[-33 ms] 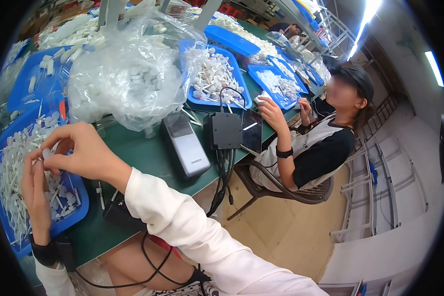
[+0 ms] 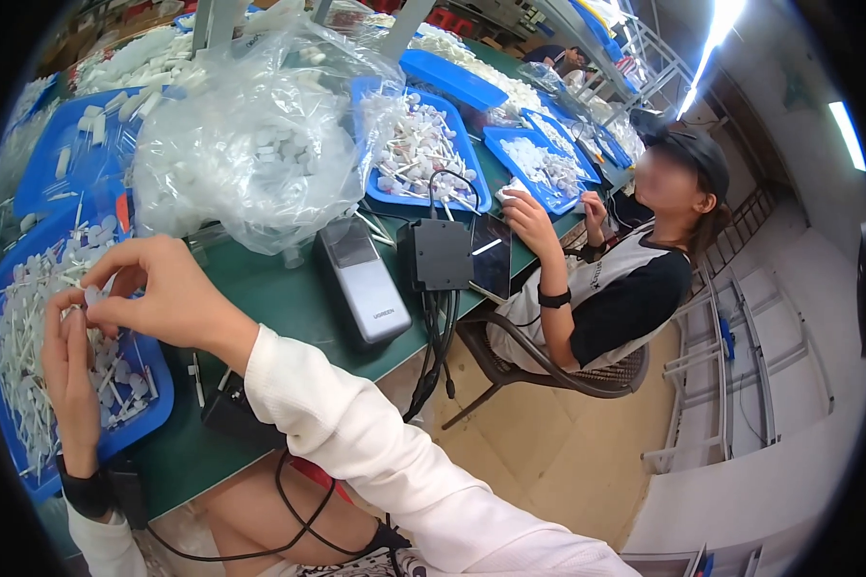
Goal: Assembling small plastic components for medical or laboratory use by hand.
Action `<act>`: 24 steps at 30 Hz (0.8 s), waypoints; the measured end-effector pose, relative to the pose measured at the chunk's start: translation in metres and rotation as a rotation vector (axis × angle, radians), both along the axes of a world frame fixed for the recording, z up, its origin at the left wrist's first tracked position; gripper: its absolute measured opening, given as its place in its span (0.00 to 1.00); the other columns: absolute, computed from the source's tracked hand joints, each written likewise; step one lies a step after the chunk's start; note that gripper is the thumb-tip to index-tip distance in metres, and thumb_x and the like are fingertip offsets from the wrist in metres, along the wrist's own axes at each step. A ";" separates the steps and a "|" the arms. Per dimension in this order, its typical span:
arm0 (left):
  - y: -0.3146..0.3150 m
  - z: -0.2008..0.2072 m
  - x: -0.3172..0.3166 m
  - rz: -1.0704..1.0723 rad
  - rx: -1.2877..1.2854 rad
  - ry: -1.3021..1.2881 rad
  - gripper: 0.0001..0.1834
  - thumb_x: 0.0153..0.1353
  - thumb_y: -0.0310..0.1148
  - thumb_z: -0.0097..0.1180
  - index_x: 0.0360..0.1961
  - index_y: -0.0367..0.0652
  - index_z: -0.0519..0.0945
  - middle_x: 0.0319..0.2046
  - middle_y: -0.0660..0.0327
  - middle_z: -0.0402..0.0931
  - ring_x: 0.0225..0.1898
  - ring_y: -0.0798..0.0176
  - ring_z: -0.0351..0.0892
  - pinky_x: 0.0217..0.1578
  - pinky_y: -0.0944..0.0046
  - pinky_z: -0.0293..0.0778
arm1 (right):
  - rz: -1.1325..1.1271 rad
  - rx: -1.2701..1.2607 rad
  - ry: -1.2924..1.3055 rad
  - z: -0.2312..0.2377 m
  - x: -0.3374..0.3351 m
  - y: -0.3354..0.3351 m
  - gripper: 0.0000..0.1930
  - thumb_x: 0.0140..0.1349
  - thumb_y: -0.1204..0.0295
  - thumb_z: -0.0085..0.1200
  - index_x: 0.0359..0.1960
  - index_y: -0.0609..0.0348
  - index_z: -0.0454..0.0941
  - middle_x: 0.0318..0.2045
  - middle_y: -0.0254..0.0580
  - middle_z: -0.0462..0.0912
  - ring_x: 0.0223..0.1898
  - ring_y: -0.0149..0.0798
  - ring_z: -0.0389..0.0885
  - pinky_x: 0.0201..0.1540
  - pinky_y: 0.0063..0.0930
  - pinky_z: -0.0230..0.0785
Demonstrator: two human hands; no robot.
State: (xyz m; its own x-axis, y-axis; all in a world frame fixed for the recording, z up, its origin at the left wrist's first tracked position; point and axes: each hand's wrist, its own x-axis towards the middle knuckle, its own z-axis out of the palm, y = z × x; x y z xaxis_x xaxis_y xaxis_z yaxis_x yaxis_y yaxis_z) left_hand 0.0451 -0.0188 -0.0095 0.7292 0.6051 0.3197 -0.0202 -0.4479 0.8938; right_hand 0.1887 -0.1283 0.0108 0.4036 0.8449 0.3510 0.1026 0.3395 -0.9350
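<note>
Over the near-left blue tray (image 2: 159, 409), my two hands meet at the fingertips. My right hand (image 2: 168, 293) pinches a small whitish round plastic piece (image 2: 93, 296) between thumb and fingers. My left hand (image 2: 70, 370) comes up from below, its fingers pressed together against the same spot; whatever lies between its fingertips is hidden. Thin white sticks and round whitish pieces (image 2: 29, 356) fill the tray under the hands.
A clear plastic bag (image 2: 241, 183) of white pieces stands beyond my right hand. On the green table (image 2: 269, 288) are a grey power bank (image 2: 361, 288), a black box (image 2: 438, 255) with cables and a phone (image 2: 492, 255). A co-worker (image 2: 606, 298) sits at right by more blue trays (image 2: 476, 159).
</note>
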 end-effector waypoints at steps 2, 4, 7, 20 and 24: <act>-0.001 -0.005 0.002 0.023 0.018 -0.099 0.10 0.67 0.30 0.41 0.45 0.38 0.71 0.26 0.67 0.70 0.25 0.77 0.62 0.26 0.76 0.56 | -0.015 0.010 0.004 -0.004 0.001 0.003 0.12 0.45 0.76 0.60 0.34 0.70 0.79 0.24 0.42 0.81 0.26 0.31 0.82 0.33 0.20 0.72; 0.006 -0.006 0.000 -0.053 0.031 -0.083 0.09 0.66 0.28 0.43 0.45 0.37 0.72 0.28 0.65 0.71 0.28 0.75 0.66 0.30 0.76 0.60 | -0.008 0.001 0.038 -0.003 0.001 0.003 0.13 0.46 0.76 0.61 0.35 0.69 0.79 0.26 0.42 0.81 0.28 0.32 0.82 0.35 0.21 0.72; 0.021 -0.015 -0.005 -0.114 0.007 -0.066 0.09 0.65 0.25 0.46 0.43 0.34 0.73 0.32 0.63 0.74 0.34 0.73 0.72 0.36 0.75 0.65 | 0.006 0.037 0.033 -0.004 0.001 0.005 0.13 0.47 0.77 0.60 0.35 0.69 0.79 0.28 0.42 0.81 0.30 0.32 0.82 0.37 0.22 0.72; 0.015 -0.011 -0.002 -0.097 -0.039 -0.127 0.06 0.62 0.23 0.47 0.37 0.33 0.75 0.33 0.61 0.75 0.36 0.71 0.75 0.41 0.72 0.69 | 0.011 0.042 0.041 -0.008 0.003 0.004 0.12 0.47 0.79 0.61 0.35 0.68 0.78 0.29 0.42 0.81 0.33 0.32 0.82 0.38 0.22 0.73; 0.015 -0.010 -0.003 -0.062 0.006 -0.097 0.07 0.61 0.23 0.48 0.37 0.33 0.76 0.31 0.61 0.75 0.35 0.70 0.75 0.41 0.72 0.69 | -0.004 -0.038 -0.018 -0.007 0.003 0.004 0.12 0.45 0.79 0.63 0.33 0.68 0.79 0.28 0.41 0.82 0.32 0.31 0.82 0.37 0.22 0.73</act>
